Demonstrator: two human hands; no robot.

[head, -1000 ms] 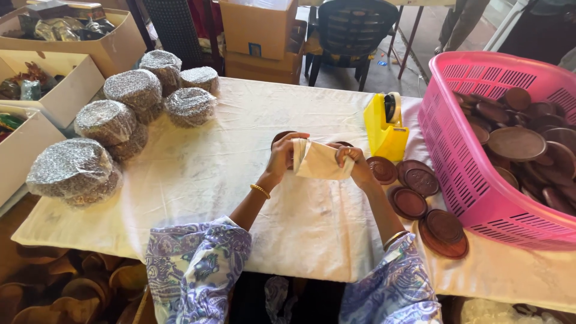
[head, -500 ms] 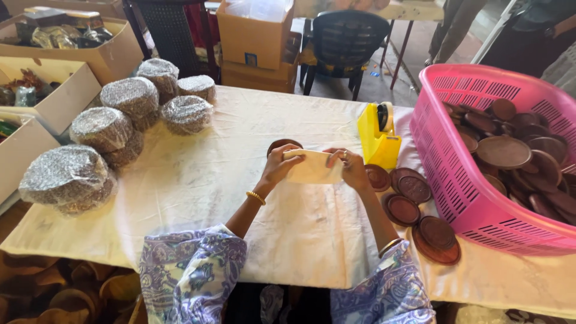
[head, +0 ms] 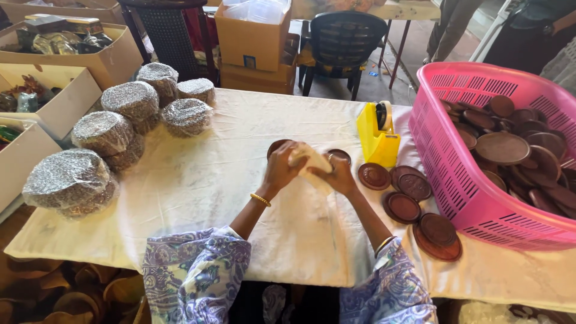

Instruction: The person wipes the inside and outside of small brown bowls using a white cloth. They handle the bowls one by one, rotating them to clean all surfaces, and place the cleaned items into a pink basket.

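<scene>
My left hand (head: 282, 168) and my right hand (head: 337, 176) meet over the middle of the cloth-covered table (head: 198, 180). Both are closed on a cream-coloured piece of cloth or paper (head: 308, 159) bunched between them. A small round brown wooden dish (head: 276, 146) shows partly behind my left hand, and another dish (head: 339, 155) peeks out behind my right hand. Whether the cream piece wraps a dish is hidden by my fingers.
A yellow tape dispenser (head: 375, 135) stands right of my hands. Several brown wooden plates (head: 414, 198) lie beside a pink plastic basket (head: 474, 198) full of more plates. Plastic-wrapped round bundles (head: 114, 129) sit at the left, with cardboard boxes (head: 60, 102) beyond. A chair (head: 345, 42) stands behind the table.
The cream piece was held spread flat between both hands; now it is bunched up and my hands have come closer together. The camera view has shifted slightly.
</scene>
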